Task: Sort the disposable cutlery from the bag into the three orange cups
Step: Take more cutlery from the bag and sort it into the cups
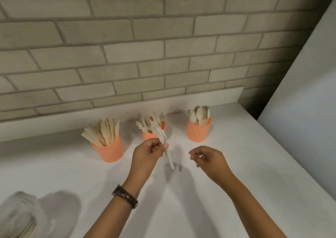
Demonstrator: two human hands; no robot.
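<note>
- The left hand (147, 154) makes the working grip: thumb and fingertips pinch a white utensil (164, 143) around mid-handle. Its head points up toward the cups and its tail hangs down, off the surface (236, 183).
- The utensil's head blends with the forks behind it, so it is probably a fork.
- It looks light, thin and stiff, and smooth enough to twist in a pinch. Holding it nearer the neck would likely steady it for dropping in.
- The right hand (207, 158) hovers just beside, its grip loosely curled on nothing.
- The fork cup (151, 135) stands right behind the utensil, already crowded, so splayed tines could snag it.
- The knife cup (109, 150) stands to the left and the spoon cup (199, 131) to the right, well apart.
- The clear bag (16, 217) lies at the near left corner, with more cutlery dimly visible inside.
</note>
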